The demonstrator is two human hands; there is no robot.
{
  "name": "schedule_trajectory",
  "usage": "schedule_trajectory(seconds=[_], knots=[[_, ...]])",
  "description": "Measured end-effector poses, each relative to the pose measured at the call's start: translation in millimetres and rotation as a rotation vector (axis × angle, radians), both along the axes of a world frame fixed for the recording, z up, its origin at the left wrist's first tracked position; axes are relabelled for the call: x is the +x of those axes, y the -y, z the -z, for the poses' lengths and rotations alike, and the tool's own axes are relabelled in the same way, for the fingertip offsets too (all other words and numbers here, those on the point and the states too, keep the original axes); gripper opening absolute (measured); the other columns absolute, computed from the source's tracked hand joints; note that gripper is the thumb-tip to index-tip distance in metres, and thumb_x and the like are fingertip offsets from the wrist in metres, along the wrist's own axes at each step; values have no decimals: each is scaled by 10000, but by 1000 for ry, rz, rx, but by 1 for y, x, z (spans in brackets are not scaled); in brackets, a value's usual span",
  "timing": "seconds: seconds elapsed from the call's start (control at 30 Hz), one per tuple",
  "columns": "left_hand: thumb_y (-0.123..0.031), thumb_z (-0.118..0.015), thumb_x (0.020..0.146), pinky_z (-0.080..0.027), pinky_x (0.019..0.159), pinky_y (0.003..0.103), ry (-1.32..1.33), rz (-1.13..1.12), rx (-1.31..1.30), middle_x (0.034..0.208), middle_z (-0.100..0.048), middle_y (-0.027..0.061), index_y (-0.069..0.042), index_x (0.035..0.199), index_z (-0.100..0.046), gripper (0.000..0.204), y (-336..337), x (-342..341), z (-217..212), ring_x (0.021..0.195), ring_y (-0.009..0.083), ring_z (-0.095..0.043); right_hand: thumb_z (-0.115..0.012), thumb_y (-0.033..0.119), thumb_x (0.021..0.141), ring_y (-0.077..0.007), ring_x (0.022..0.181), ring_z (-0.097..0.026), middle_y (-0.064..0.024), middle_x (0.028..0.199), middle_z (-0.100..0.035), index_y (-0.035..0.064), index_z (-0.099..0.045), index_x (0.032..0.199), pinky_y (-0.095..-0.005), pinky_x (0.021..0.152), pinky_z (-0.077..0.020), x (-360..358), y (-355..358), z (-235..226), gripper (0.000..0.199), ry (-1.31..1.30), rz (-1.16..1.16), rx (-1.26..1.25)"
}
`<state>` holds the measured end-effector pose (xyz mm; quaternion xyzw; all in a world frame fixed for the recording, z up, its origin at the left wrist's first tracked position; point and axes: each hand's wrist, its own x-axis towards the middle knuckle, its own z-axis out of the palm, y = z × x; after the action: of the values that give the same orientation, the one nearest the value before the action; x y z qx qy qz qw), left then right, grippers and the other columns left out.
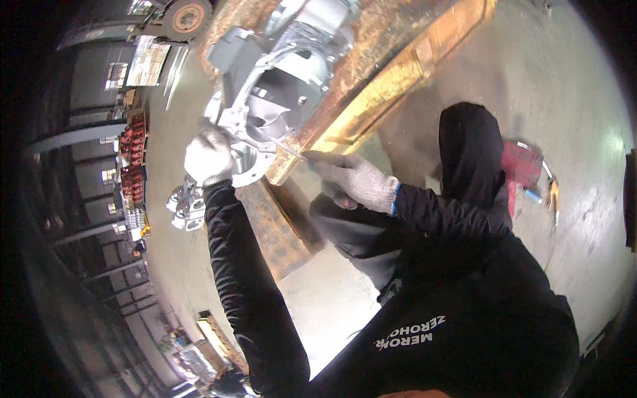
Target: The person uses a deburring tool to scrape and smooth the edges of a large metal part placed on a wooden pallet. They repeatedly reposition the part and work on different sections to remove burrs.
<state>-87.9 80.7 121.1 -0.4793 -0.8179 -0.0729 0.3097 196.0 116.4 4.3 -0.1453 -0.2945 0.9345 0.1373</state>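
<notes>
Your right hand (356, 179) grips a thin rod (285, 146) slanting forward-left to the metal housing (317, 81), where your left hand (210, 157) curls, its hold unclear.

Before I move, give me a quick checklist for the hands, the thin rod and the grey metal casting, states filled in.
1. Left hand gloved and at the grey metal casting's edge: ok.
2. Left grip firm: cannot tell; the fingers are blurred by glare.
3. Right hand gloved and holding the thin rod: ok.
4. Rod tip touching the casting: cannot tell.
5. Casting resting on the timber support: ok.
</notes>
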Motion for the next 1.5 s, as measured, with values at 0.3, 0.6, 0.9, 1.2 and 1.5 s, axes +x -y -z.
schedule_trajectory(seconds=[0.3,0.6,0.9,1.2,1.5], knots=[[-426,-403,1075,-539,612,509,-139,8,40,749,-704,246,-5,787,-720,600,5,-17,7,689,449,-697,-548,291,1083,-78,609,-534,24,783,-590,67,-601,1409,-260,516,-461,-73,-14,-15,399,-32,75,104],[-550,-419,1035,-559,831,552,7,-140,-11,861,-705,308,41,838,-725,694,12,13,-12,847,487,-700,-566,327,1074,-77,532,-544,-11,677,-612,55,-650,1284,-265,437,-446,-108,-52,-1,354,-90,72,845],[-459,-461,1037,-555,740,570,126,-125,-16,821,-706,279,-16,904,-735,538,-12,17,-5,803,498,-695,-488,236,1085,-191,569,-557,-145,705,-626,88,-556,1472,-359,624,-498,-83,-84,-32,421,203,-3,1485],[-464,-465,1026,-566,758,543,143,-79,-16,756,-695,260,-33,775,-742,571,-11,10,-2,799,455,-711,-540,178,1004,-344,746,-702,-234,825,-688,16,-685,1220,-461,688,-533,-56,-81,-56,307,303,-40,1631],[-465,-449,1023,-585,760,508,80,-67,-34,750,-698,259,-39,765,-747,580,-14,7,-1,777,446,-718,-526,193,1006,-314,668,-681,-214,721,-650,7,-717,1057,-452,646,-536,-60,-83,-46,271,418,-33,1789]])
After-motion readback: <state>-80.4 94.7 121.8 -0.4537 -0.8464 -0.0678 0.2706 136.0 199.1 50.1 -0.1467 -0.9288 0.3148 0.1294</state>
